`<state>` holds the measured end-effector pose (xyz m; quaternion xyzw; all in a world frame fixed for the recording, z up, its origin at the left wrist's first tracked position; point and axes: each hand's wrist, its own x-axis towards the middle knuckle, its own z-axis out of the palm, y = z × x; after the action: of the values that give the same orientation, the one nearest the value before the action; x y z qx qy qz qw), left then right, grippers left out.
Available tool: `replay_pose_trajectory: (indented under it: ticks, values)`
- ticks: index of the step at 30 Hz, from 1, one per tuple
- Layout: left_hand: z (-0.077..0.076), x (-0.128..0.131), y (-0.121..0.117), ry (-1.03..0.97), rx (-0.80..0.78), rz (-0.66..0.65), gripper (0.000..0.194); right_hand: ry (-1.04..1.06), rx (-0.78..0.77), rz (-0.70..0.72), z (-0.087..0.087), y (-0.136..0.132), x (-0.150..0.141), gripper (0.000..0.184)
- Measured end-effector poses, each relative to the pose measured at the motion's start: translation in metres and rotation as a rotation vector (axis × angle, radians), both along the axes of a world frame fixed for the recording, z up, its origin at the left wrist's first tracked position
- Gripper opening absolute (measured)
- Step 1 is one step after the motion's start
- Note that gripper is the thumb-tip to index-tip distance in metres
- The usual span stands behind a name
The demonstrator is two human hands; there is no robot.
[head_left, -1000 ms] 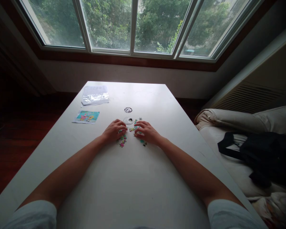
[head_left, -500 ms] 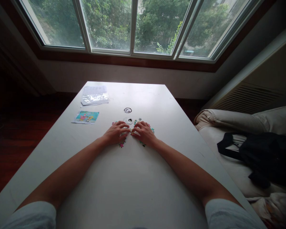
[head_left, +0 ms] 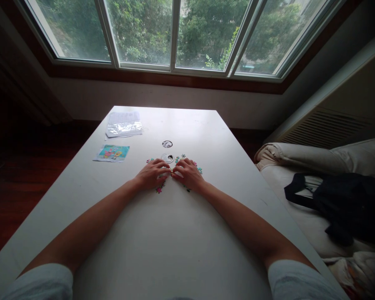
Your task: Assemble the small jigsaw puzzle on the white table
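Small colourful puzzle pieces lie scattered in the middle of a white table. My left hand and my right hand rest palm down on the pieces, side by side. The curled fingertips of both hands meet over a small piece, pinching it between them. More pieces show past my right hand's knuckles, and some past my left hand.
A round clear lid and a second round disc lie just beyond my hands. A colourful picture card and a clear plastic bag lie at far left. A sofa with a black bag stands right of the table.
Both hands slid together over the pieces, from slightly apart to fingertips touching. Over the last half second they have hardly moved.
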<state>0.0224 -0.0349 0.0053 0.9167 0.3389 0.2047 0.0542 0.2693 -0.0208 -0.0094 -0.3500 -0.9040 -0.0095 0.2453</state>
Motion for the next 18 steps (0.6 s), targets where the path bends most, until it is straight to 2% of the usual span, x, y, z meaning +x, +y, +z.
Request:
replay_pose_trajectory:
  ticks: [18]
  values:
    - [0.0022, -0.0005, -0.0010, 0.016, -0.033, -0.042, 0.037, 0.001, -0.040, 0.036, 0.0000, 0.0010, 0.0037, 0.012]
